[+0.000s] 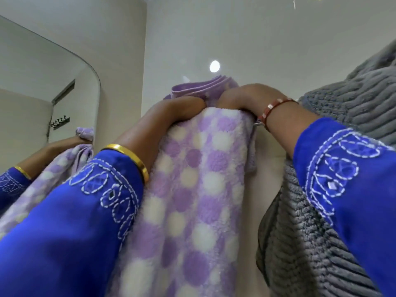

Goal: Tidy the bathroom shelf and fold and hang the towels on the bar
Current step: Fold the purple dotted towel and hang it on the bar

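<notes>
Mirror (42, 86), far left: rounded corner, reflects one arm, a corner of the spotted towel, and a row of dark hooks.

Left hand (184, 108): raised to the top fold of the lilac towel (192, 189). Fingers go over the fold and out of sight behind it, so the grip looks clamped on the cloth. Judgement: it is pinning that side of the fold so the drape stays square.

Lilac towel: folded into a narrow strip, white and purple spots, hanging long down the front. A plain lilac layered edge stands up behind both hands.

Right hand (240, 97): just beside the left, curled over the same fold, grip closed on the towel. Probably seating the fold on the bar.

Bar (257, 124): only a short metal bit shows below the right wrist; the rest is covered.

Grey towel (353, 103), right: ribbed, thick, hanging just beside the lilac one, partly behind the right sleeve.

Room: pale glossy wall, one round light reflection above the hands. Shelf not in view.
</notes>
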`<state>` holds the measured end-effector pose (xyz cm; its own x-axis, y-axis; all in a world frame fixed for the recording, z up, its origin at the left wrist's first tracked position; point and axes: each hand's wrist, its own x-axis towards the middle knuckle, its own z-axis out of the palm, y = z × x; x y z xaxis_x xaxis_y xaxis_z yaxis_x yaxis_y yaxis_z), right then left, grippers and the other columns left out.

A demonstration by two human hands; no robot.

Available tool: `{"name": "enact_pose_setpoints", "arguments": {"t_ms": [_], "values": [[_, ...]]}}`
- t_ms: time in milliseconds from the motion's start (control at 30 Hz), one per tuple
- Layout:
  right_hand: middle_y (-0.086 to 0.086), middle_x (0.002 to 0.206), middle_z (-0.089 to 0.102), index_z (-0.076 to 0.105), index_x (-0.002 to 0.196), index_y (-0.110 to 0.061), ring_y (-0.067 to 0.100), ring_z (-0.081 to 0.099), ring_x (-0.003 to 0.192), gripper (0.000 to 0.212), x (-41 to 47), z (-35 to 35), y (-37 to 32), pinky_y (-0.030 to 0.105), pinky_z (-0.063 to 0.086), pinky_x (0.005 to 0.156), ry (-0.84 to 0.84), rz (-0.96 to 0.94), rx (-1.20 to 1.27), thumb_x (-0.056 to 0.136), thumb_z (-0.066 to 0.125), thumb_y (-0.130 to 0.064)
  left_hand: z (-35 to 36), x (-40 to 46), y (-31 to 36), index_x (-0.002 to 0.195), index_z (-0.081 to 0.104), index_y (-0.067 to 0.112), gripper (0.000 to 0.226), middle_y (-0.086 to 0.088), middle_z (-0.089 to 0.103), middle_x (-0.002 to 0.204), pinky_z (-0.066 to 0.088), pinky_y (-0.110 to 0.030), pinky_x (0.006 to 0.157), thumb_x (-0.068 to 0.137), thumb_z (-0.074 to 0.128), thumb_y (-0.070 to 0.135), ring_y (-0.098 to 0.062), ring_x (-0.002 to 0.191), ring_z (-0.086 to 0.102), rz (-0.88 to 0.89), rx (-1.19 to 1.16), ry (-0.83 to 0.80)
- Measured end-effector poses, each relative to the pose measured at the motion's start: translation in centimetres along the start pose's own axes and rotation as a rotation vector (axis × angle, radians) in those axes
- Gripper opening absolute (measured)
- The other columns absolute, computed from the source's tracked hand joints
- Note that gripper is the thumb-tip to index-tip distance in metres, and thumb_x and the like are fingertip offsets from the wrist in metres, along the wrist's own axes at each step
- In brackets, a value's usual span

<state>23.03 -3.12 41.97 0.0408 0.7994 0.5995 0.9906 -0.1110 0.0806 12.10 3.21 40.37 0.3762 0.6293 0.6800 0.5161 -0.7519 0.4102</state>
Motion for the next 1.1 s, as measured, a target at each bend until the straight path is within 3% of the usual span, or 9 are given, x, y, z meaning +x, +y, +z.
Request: {"name": "enact_pose_setpoints", "arguments": {"t_ms": [67,233,333,467,567,700,767,933,1100], "values": [[0.011,0.134,0.051,0.052,0.127,-0.014,0.028,0.045,0.123,0.039,-0.6,1.1,-0.4,0.033,0.032,0.101,0.173,0.012,0.065,0.095,0.038,-0.033,0.3,-0.1,-0.6,0.116,0.057,0.021,0.032,-0.006,0.062,0.107,0.044,-0.020,0.074,0.088,0.044,0.030,-0.018,0.097,0.060,-0.009,0.025,0.054],[0.019,0.108,0.065,0.062,0.101,-0.005,0.038,0.060,0.095,0.027,-4.6,3.9,-0.9,0.033,0.038,0.067,0.833,-0.001,0.052,0.093,0.039,-0.016,1.0,-1.7,-0.7,0.112,0.061,0.006,0.036,-0.017,0.060,0.122,0.036,-0.030,0.094,0.094,0.035,0.023,-0.030,0.116,0.051,0.088,0.098,0.114],[0.024,0.098,0.066,0.062,0.098,0.002,0.039,0.062,0.089,0.022,-7.3,6.7,-0.8,0.039,0.047,0.075,1.027,-0.198,0.160,0.086,0.043,-0.001,1.4,-3.2,-0.5,0.112,0.061,0.002,0.041,-0.019,0.059,0.123,0.035,-0.030,0.094,0.098,0.028,0.021,-0.032,0.114,0.051,0.207,0.268,0.181],[0.026,0.130,0.051,0.050,0.123,0.008,0.034,0.047,0.123,0.044,-11.1,10.6,0.0,0.028,0.028,0.109,1.078,-0.196,0.492,0.082,0.035,0.005,2.2,-5.6,-0.5,0.105,0.061,0.010,0.034,-0.016,0.059,0.114,0.045,-0.040,0.086,0.096,0.031,0.024,-0.032,0.103,0.055,0.360,0.414,0.349],[0.024,0.131,0.050,0.051,0.123,0.008,0.030,0.048,0.123,0.050,-11.7,11.2,0.2,0.029,0.031,0.107,1.085,-0.152,0.612,0.083,0.026,-0.009,3.4,-7.1,-0.9,0.127,0.048,0.014,0.038,-0.012,0.051,0.132,0.039,-0.044,0.099,0.096,0.031,0.026,-0.028,0.121,0.047,0.370,0.302,0.362],[0.025,0.106,0.052,0.055,0.111,0.004,0.034,0.054,0.099,0.046,-11.3,12.4,0.0,0.034,0.041,0.093,1.145,0.036,0.844,0.070,0.039,0.011,3.7,-7.0,-1.1,0.139,0.035,0.018,0.044,-0.001,0.037,0.147,0.025,-0.049,0.111,0.097,0.027,0.031,-0.019,0.137,0.030,0.316,0.205,0.305],[0.024,0.109,0.052,0.054,0.113,0.004,0.035,0.055,0.102,0.042,-10.9,13.1,0.4,0.039,0.044,0.094,1.064,0.091,0.926,0.073,0.050,0.014,3.6,-6.9,-1.3,0.138,0.036,0.020,0.043,-0.001,0.039,0.146,0.026,-0.049,0.110,0.097,0.027,0.033,-0.019,0.136,0.031,0.327,0.207,0.308],[0.028,0.109,0.057,0.060,0.107,0.006,0.040,0.053,0.101,0.036,-8.9,12.8,1.7,0.030,0.034,0.081,0.827,0.031,0.699,0.072,0.065,0.001,4.0,-7.3,-2.5,0.137,0.037,0.018,0.054,-0.002,0.042,0.143,0.026,-0.044,0.111,0.090,0.022,0.041,-0.020,0.133,0.035,0.410,0.227,0.366],[0.030,0.111,0.052,0.057,0.112,0.005,0.043,0.050,0.099,0.043,-8.7,13.4,2.1,0.029,0.030,0.082,0.867,-0.027,0.486,0.069,0.060,-0.004,4.8,-7.3,-3.4,0.131,0.046,0.013,0.048,-0.006,0.052,0.134,0.028,-0.032,0.105,0.091,0.028,0.032,-0.022,0.124,0.044,0.519,0.193,0.492]]}}
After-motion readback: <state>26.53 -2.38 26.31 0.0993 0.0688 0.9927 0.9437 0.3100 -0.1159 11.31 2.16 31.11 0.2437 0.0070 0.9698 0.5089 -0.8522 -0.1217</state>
